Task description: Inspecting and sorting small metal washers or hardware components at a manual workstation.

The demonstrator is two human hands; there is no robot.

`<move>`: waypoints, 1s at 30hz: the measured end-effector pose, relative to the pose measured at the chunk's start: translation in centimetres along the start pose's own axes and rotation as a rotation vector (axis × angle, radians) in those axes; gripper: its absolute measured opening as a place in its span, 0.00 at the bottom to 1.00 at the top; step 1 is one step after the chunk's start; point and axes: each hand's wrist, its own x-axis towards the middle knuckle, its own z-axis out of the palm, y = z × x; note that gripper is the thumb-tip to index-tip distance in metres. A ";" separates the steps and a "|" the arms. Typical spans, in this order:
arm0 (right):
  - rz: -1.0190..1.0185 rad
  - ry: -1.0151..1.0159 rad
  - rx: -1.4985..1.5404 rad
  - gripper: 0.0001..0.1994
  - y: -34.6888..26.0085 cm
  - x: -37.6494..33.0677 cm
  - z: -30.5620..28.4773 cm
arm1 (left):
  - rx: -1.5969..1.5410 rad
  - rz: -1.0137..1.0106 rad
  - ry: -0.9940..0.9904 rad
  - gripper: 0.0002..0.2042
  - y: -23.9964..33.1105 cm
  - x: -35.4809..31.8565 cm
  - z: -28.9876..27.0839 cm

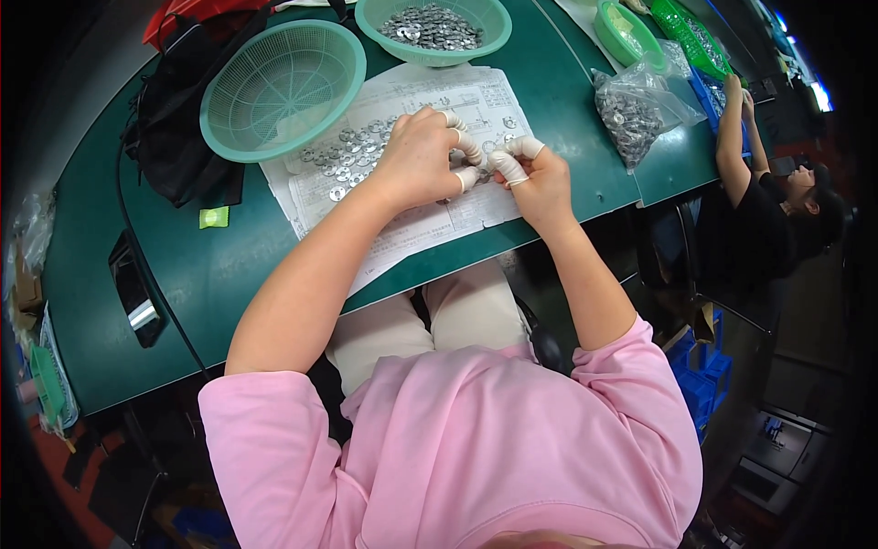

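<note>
Over a printed paper sheet [413, 240], my left hand [419, 163] and my right hand [541, 183] meet with fingertips drawn together. White finger cots cover several fingertips of both. Between the fingertips shows a small metal part [485, 172], mostly hidden by them; both hands pinch at it. Left of my left hand, several small round metal discs with holes [343, 172] lie spread on the paper. A few more sit near the sheet's right side.
A green mesh basket [219, 110] stands beyond the paper; another basket [506, 32] holds many discs. Rightward lies a clear bag of metal parts [631, 119]. A black bag [174, 137], phone [135, 288] and cable are at left. Another person [777, 220] works at far right.
</note>
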 end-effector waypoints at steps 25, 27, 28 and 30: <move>-0.002 -0.010 0.105 0.06 -0.1 0.5 0.5 | -0.078 -0.063 -0.057 0.07 -1.0 0.7 -0.4; 0.028 -0.037 0.103 0.06 -0.3 0.7 0.6 | -0.117 -0.091 -0.091 0.08 -1.2 0.8 -0.5; 0.040 -0.039 0.101 0.05 -0.3 0.6 0.7 | -0.120 -0.087 -0.086 0.08 -1.2 0.8 -0.5; 0.064 -0.043 0.097 0.05 -0.3 0.5 0.8 | -0.126 -0.080 -0.078 0.08 -1.2 0.8 -0.4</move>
